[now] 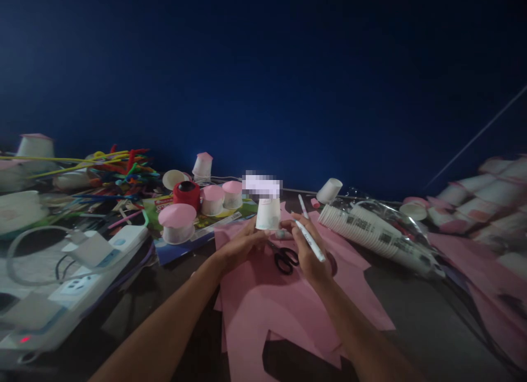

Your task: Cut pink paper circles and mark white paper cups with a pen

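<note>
A white paper cup (268,215), wide rim downward, stands out in the middle of the view. My left hand (242,245) grips it low on its left side, fingers partly behind the rim. Between the fingers of my right hand (310,258) is a white marker (309,240), slanting with its upper end toward the cup. The right fingertips are close to the cup's rim; whether they touch it I cannot tell. Under both hands lie sheets of pink paper (247,316) with cut-out edges. Black-handled scissors (286,260) rest on them between my wrists.
Pink-topped cups (177,223) and a red roll-shaped object (186,194) stand left on a colourful printed packet (164,256). Farther left are pipe cleaners (123,165) and a power strip (78,283). Right are another marker (303,206), a bagged cup stack (374,228) and piled cups (486,195).
</note>
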`<action>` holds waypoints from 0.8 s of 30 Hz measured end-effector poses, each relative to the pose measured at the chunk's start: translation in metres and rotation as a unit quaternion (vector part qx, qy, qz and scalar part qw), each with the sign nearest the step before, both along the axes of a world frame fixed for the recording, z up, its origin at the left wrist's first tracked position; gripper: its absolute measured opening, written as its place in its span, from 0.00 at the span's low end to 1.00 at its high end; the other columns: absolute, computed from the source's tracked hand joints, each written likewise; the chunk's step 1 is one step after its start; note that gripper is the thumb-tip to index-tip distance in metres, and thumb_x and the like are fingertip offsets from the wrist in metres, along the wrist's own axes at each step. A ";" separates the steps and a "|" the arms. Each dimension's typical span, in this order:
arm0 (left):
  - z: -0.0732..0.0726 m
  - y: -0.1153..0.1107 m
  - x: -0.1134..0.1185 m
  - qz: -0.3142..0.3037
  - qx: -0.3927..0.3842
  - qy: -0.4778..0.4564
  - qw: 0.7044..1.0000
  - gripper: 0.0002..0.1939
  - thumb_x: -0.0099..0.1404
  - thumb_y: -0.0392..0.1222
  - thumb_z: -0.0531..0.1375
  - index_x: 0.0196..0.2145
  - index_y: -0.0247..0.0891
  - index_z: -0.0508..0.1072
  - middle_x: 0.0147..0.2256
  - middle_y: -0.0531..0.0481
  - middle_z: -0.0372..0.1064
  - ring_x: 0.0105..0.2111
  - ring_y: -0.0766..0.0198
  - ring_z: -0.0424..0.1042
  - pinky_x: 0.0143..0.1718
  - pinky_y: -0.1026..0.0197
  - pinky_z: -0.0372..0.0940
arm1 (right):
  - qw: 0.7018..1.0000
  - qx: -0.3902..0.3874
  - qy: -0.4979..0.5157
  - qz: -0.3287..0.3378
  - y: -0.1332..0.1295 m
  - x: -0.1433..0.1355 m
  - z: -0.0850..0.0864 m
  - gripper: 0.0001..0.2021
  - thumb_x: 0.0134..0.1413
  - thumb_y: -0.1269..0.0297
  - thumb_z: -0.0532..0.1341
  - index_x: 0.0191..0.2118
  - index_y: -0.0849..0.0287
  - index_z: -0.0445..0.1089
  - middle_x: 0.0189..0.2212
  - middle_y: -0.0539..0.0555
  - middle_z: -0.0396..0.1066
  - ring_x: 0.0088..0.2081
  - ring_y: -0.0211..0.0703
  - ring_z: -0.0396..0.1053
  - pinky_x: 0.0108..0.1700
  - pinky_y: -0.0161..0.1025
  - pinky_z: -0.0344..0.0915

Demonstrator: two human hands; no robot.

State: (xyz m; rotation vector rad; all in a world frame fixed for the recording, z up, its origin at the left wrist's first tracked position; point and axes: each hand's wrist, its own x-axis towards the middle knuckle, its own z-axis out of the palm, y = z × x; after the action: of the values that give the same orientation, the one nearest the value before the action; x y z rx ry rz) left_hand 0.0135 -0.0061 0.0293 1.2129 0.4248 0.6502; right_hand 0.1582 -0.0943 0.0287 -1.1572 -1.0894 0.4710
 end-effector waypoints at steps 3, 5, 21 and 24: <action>0.004 -0.002 0.000 0.017 0.021 0.039 0.999 0.19 0.55 0.48 0.64 0.39 0.37 0.63 0.19 0.61 0.56 0.16 0.74 0.52 0.18 0.69 0.48 | 0.999 0.011 -0.034 -0.003 -0.002 -0.003 0.004 0.13 0.59 0.58 0.56 0.48 0.55 0.66 0.39 0.54 0.75 0.43 0.45 0.73 0.43 0.43 0.70; 0.004 -0.001 -0.001 0.029 0.022 0.059 0.998 0.18 0.56 0.48 0.63 0.39 0.37 0.63 0.18 0.62 0.56 0.15 0.74 0.52 0.18 0.68 0.46 | 1.000 0.001 -0.030 0.002 -0.003 -0.003 0.005 0.13 0.60 0.58 0.56 0.49 0.54 0.66 0.40 0.54 0.75 0.43 0.45 0.73 0.44 0.44 0.70; -0.007 0.004 0.000 0.022 0.034 0.029 0.999 0.15 0.56 0.47 0.63 0.35 0.36 0.63 0.23 0.59 0.58 0.19 0.74 0.57 0.21 0.67 0.51 | 0.999 -0.017 0.036 0.008 -0.003 0.003 -0.004 0.11 0.57 0.56 0.59 0.42 0.52 0.73 0.36 0.52 0.76 0.38 0.45 0.74 0.41 0.43 0.69; -0.004 0.002 0.000 0.023 0.031 0.030 0.999 0.15 0.56 0.46 0.63 0.34 0.36 0.63 0.23 0.59 0.58 0.19 0.74 0.55 0.21 0.67 0.51 | 0.998 -0.017 0.063 0.008 -0.001 0.002 -0.007 0.13 0.56 0.55 0.60 0.43 0.54 0.73 0.35 0.53 0.77 0.38 0.47 0.74 0.42 0.45 0.69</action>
State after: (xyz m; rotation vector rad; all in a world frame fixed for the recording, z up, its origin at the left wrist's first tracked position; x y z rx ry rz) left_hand 0.0134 -0.0036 0.0254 1.2868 0.4873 0.6722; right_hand 0.1604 -0.0954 0.0217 -1.1342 -0.9846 0.5704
